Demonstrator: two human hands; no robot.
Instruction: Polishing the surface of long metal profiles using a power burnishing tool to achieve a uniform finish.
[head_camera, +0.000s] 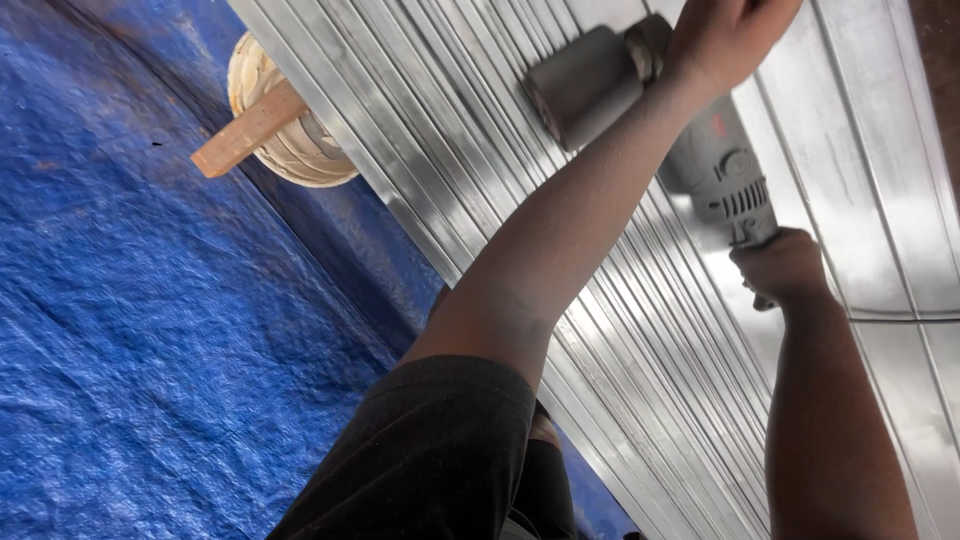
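My left hand (725, 35) is clamped on the front of a grey handheld power tool (715, 165), near its cylindrical drum head (590, 85). My right hand (785, 265) is closed round the rear grip of the same tool. The two hands are apart, one at each end of the body. The tool lies across a stack of long bright metal profiles (640, 330), with the drum resting on or just above their ridged faces; I cannot tell whether it is in contact.

The profiles run diagonally over a blue tarpaulin (150, 330). At their far edge sits a pale coiled spool (275, 130) with a wooden stick (250, 130) across it.

Risk, in my judgement: the ridges could catch the drum and jerk the tool sideways. The loose, smooth lengths may slide against each other under pressure. My left forearm crosses close over the drum, so a kick could bring it into the head.
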